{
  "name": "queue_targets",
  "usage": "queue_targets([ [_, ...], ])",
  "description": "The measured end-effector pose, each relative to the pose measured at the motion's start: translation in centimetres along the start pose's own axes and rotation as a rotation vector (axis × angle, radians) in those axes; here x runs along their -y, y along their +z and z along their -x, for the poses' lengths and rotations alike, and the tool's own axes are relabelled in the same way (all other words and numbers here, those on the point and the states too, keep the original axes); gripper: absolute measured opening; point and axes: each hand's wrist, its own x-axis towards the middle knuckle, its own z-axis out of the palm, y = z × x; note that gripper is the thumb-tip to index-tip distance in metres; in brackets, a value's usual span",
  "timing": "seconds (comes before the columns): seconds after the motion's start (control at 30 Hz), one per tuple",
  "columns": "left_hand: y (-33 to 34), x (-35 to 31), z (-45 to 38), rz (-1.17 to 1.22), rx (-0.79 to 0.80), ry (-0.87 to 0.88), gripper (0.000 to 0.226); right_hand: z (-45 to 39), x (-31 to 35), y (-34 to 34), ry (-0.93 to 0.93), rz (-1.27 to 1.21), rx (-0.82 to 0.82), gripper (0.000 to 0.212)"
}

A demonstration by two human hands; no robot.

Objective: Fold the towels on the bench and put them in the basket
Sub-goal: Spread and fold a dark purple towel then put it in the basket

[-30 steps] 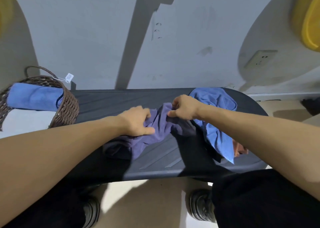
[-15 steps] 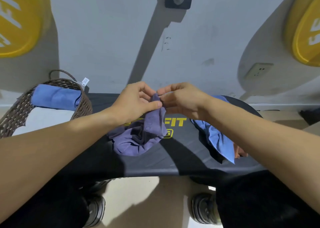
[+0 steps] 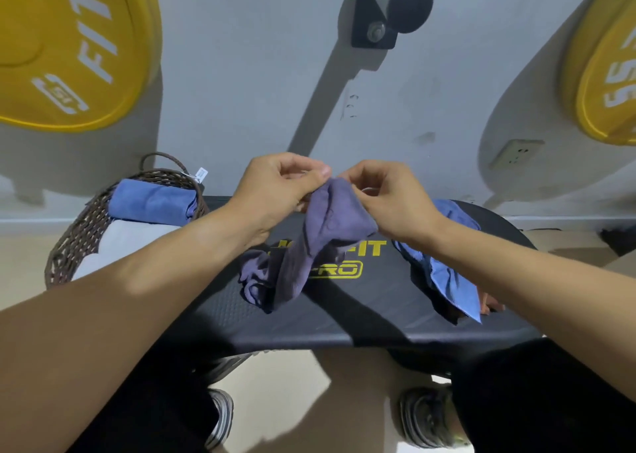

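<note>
While the left hand (image 3: 275,191) and right hand (image 3: 389,201) sit close together above the black weight bench (image 3: 361,311), each pinches the top edge of the purple towel (image 3: 320,232) between thumb and curled fingers. The towel hangs crumpled from both grips, its lower end bunched on the bench. A blue towel (image 3: 447,273) lies rumpled to the right; the wicker basket (image 3: 79,235) stands left.

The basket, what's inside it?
Inside the basket lies a folded blue towel at the far side, resting on something white. The person's left forearm covers the near part, so anything there or deeper is hidden.
</note>
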Motion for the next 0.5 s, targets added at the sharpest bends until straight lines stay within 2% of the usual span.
queue_targets([
  [0.07,0.3,-0.2,0.3,0.062,-0.025,-0.075,0.011,0.4,-0.6,0.6,0.050,-0.007,-0.005,0.018],
  [0.13,0.4,0.0,0.7,0.018,0.006,-0.097,0.026,0.5,-0.9,1.0,0.067,0.014,-0.003,0.027],
  [0.2,0.6,0.5,1.2,-0.077,0.051,-0.077,0.035,0.2,-1.0,0.9,0.047,0.038,0.007,0.027],
  [0.3,0.3,1.2,1.4,-0.209,0.055,-0.014,0.029,-0.4,-1.2,0.2,0.031,-0.024,0.089,0.018],
  [0.5,-0.8,1.4,0.4,-0.196,0.185,-0.069,0.018,-1.0,-2.3,-0.8,0.018,-0.143,0.254,0.016],
])
